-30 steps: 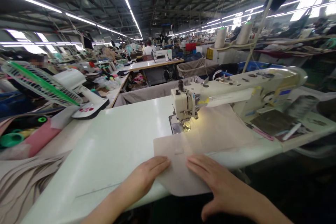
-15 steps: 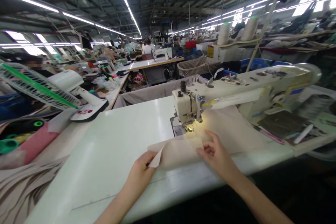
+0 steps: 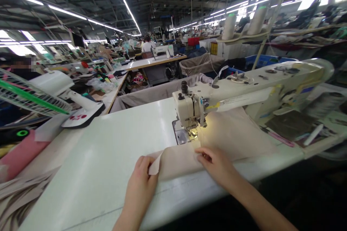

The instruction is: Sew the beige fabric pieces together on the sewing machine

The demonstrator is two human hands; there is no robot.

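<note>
A beige piece of fabric lies on the white sewing table, running under the arm of a sewing machine and out toward the left. My left hand pinches the fabric's left end, where a corner is turned up. Near the lit presser foot, my right hand is closed with thumb and fingertips on the fabric's folded edge. The fabric's edge lies just in front of the metal needle plate. The needle itself is too small to make out.
A fan stands at the left, above stacked beige fabric pieces. Pink-handled tweezers and a dark cloth lie by the machine's base. Thread cones stand behind. A person sits farther back.
My right hand's fingers have drawn together and moved slightly left and down onto the fabric's edge. My left hand keeps its pinch, its fingers more curled. The view has shifted a little.
</note>
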